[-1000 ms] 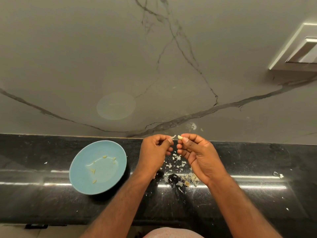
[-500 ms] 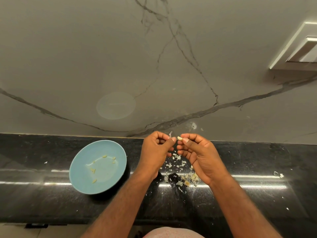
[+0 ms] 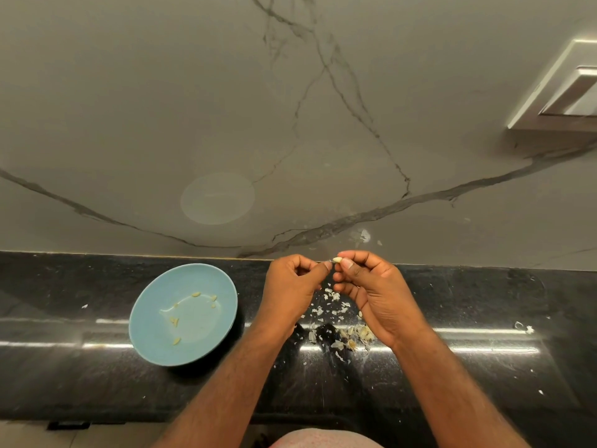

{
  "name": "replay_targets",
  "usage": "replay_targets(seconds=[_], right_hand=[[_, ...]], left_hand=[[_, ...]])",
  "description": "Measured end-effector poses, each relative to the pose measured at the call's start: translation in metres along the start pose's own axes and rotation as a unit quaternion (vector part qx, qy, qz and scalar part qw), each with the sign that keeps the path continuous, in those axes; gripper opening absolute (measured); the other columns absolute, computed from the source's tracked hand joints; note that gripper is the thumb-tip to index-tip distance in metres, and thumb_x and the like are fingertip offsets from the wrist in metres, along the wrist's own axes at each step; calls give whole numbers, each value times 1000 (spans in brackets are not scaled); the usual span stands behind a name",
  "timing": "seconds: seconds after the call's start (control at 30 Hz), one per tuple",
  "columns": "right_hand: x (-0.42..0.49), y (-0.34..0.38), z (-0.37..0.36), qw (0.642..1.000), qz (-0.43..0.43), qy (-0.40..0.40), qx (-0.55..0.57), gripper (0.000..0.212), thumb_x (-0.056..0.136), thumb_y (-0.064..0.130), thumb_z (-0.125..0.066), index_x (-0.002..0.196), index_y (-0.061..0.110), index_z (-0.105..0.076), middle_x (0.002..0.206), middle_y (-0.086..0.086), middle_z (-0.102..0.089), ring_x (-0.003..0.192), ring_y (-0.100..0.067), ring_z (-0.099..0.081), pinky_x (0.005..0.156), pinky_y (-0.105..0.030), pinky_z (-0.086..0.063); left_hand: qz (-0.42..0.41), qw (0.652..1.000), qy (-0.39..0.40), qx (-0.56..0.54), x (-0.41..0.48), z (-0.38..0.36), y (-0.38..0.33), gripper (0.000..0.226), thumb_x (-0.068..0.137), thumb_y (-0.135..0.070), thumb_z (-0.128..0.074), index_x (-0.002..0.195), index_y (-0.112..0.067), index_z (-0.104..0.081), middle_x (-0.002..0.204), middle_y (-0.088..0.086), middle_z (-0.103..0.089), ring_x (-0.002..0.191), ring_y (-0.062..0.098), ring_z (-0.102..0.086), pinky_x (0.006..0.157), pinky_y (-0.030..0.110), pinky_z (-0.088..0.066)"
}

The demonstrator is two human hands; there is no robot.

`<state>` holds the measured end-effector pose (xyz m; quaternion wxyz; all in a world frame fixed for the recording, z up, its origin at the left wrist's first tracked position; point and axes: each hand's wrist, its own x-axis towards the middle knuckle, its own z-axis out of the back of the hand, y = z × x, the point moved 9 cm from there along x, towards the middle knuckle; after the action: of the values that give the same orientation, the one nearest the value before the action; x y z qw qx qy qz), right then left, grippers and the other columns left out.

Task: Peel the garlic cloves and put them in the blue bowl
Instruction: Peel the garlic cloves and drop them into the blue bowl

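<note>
Right hand (image 3: 371, 292) pinched shut on a small pale garlic clove (image 3: 337, 259), thumb over fingertip. Left hand (image 3: 292, 291) curled closed just beside it, thumb tip nipping a thin wisp of skin at the clove. Below the pinch, papery peel scraps (image 3: 336, 321) strewn over glossy black counter (image 3: 484, 318). Left of both, round matte blue bowl (image 3: 151, 321) holding several peeled cloves (image 3: 174, 321).

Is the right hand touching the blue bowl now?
Apart. The head view shows the right hand pinching a garlic clove above the counter, with the left hand and dark countertop between it and the blue bowl.
</note>
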<state>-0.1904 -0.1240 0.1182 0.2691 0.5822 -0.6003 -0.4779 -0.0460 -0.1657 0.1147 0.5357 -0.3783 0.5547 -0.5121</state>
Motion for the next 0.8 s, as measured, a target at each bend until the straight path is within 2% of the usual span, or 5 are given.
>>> replay_targets(seconds=[0.1,0.23,0.4,0.57,0.8], right_hand=[[0,-1,2,1000,-2,-10,-4,23,80,11,-69,101,4,-71,91,-11,-71,80,-16,-64,69,-27,-57],[1,-1,2,1000,-1,-17,-7,22,78,12,-70,99,5,-72,88,-7,-71,78,-15,-64,69,-27,-56],[2,-1,2,1000,3,-18,-8,21,77,12,-70,98,6,-72,85,-5,-71,77,-16,-64,70,-28,-56],[2,0,2,1000,6,-17,-2,23,77,12,-70,99,6,-72,85,-6,-70,76,-16,-64,71,-29,-56],[1,-2,5,1000,7,-23,-5,22,79,9,-70,101,3,-71,85,-8,-70,77,-17,-64,70,-28,-57]], left_hand=[[0,1000,-1,-3,2,1,3,22,81,-24,-81,73,-13,-64,72,16,-66,66,18,-58,64,31,-50],[-7,1000,6,15,5,1,4,17,83,-10,-78,78,-17,-63,64,-1,-57,61,12,-52,61,27,-48],[-29,997,6,72,4,1,-4,18,90,-6,-64,91,-23,-73,94,-6,-69,81,3,-63,69,14,-46],[-21,999,-25,24,5,4,-4,31,94,-33,-64,75,-10,-70,79,15,-70,74,28,-65,76,45,-56],[-36,998,-42,13,10,8,1,18,83,-11,-77,80,-21,-63,75,-2,-64,70,9,-59,73,35,-54]])
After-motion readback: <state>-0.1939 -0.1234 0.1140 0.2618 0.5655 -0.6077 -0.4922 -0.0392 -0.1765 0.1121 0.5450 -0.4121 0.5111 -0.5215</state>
